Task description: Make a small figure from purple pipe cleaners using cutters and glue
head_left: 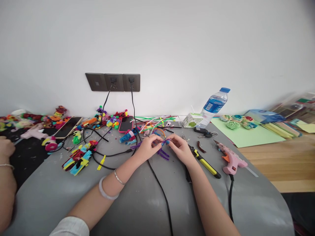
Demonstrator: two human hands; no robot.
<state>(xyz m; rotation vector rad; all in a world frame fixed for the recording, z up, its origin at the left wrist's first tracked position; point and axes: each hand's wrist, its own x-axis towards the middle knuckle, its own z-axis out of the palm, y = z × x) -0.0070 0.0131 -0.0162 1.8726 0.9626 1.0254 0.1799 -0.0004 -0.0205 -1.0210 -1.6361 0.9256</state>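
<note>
Between my two hands is a purple pipe cleaner (163, 154), with bent strands hanging below the fingertips. My left hand (149, 147) pinches it from the left with thumb and forefinger. From the other side my right hand (179, 148) grips its end close to the left fingertips. A small blue bit shows at the pinch; its kind is too small to tell. Behind the hands lie loose coloured pipe cleaners (157, 122). A yellow-and-black tool (206, 166) rests just right of my right wrist, its head partly hidden.
A pink glue gun (232, 160) lies at right, its cord running to the front. A water bottle (213, 106) and small carton (192, 120) stand behind. Black cables (157, 183) cross the grey table (137, 203). Finished pipe-cleaner figures (80, 157) lie left, near another person's arm (6, 183).
</note>
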